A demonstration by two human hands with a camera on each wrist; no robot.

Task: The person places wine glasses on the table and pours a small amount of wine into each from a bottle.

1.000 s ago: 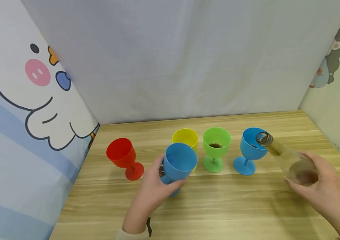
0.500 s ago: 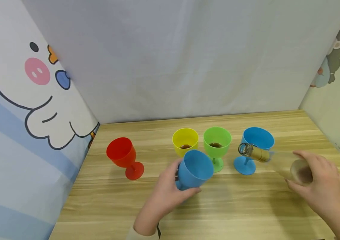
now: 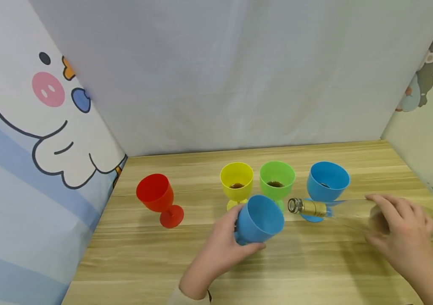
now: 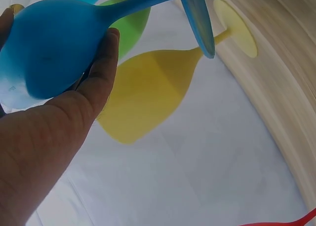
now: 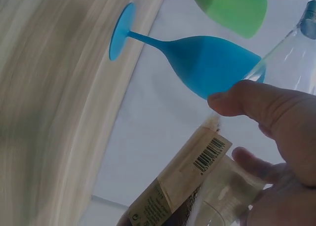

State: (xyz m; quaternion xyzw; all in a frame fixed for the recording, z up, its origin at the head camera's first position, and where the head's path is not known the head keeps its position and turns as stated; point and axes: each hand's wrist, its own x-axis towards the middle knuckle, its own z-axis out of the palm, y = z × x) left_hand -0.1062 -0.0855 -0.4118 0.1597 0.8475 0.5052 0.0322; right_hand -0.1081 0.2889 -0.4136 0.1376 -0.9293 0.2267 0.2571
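Note:
My left hand [image 3: 225,243] holds a blue goblet [image 3: 260,220] by its bowl, off the table and leaning right. No liquid shows inside. In the left wrist view, the stem and foot of this goblet [image 4: 64,43] stick out beyond the fingers. My right hand [image 3: 403,224] grips a clear glass bottle [image 3: 347,212], tipped almost level. Its mouth points left, just short of the held goblet's rim. The right wrist view shows a paper label with a barcode [image 5: 210,154] on the bottle and dark liquid near its bottom end.
Behind the hands stand a yellow goblet [image 3: 236,180], a green goblet [image 3: 277,180] and a second blue goblet [image 3: 328,182], each with a little dark liquid. A red goblet [image 3: 155,195] stands at the left. Cloth walls enclose the wooden table [image 3: 132,262].
The left hand has carried its blue goblet rightward and tilted it more. The right hand has lowered the bottle's neck to nearly level, bringing its mouth left towards that goblet.

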